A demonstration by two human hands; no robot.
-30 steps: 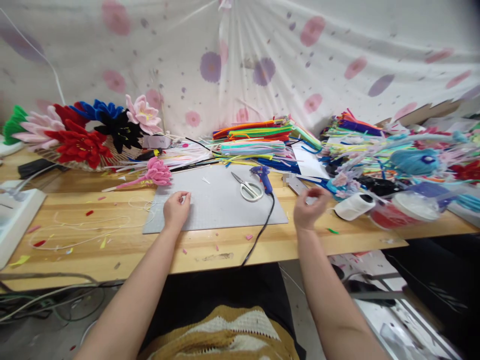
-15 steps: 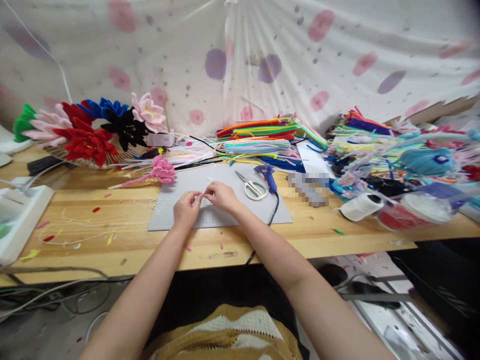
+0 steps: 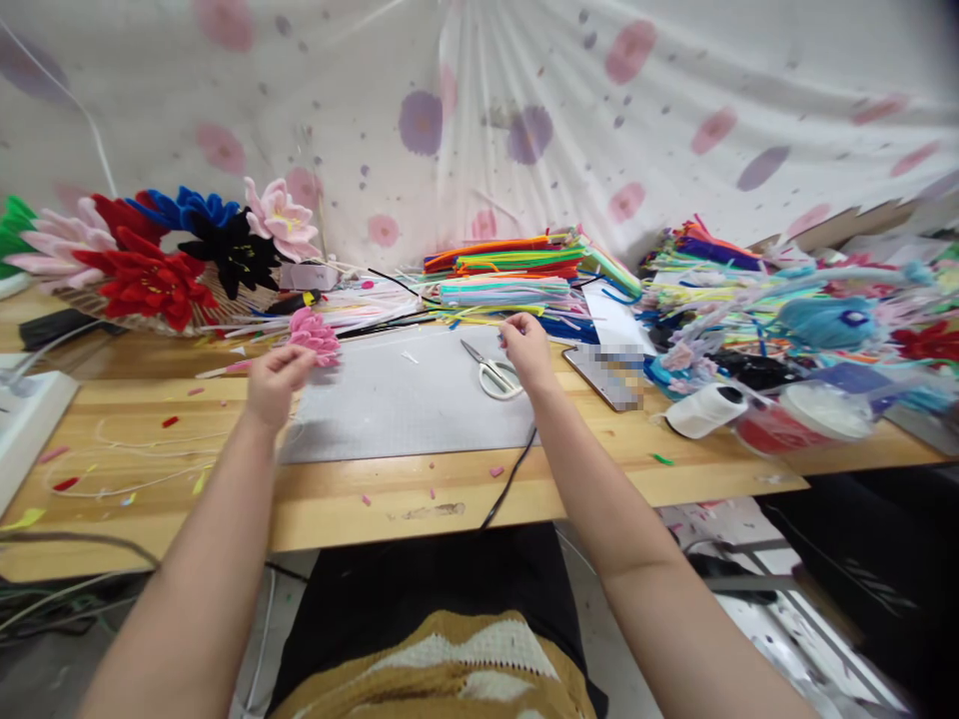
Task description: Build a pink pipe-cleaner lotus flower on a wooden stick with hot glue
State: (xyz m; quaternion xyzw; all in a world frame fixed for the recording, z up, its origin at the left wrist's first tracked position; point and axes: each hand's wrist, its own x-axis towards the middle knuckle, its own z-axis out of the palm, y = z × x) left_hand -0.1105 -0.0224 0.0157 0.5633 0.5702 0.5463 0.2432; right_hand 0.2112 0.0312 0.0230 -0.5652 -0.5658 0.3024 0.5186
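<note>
Bunching its fingers, the left hand [image 3: 282,382] hangs beside the pink flower [image 3: 319,337] at the grey mat's [image 3: 405,419] far left corner. The right hand [image 3: 524,350] curls near the scissors [image 3: 485,363], toward the mat's right edge. Whether either grip holds anything, I can't tell.

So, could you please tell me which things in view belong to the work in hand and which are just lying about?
Probably in use, being nearest the hands:
pink flower, by the left hand
scissors, by the right hand
grey mat, under the scissors

Apparently just lying about:
red flower
white spool
coloured stems
pink scraps
</note>
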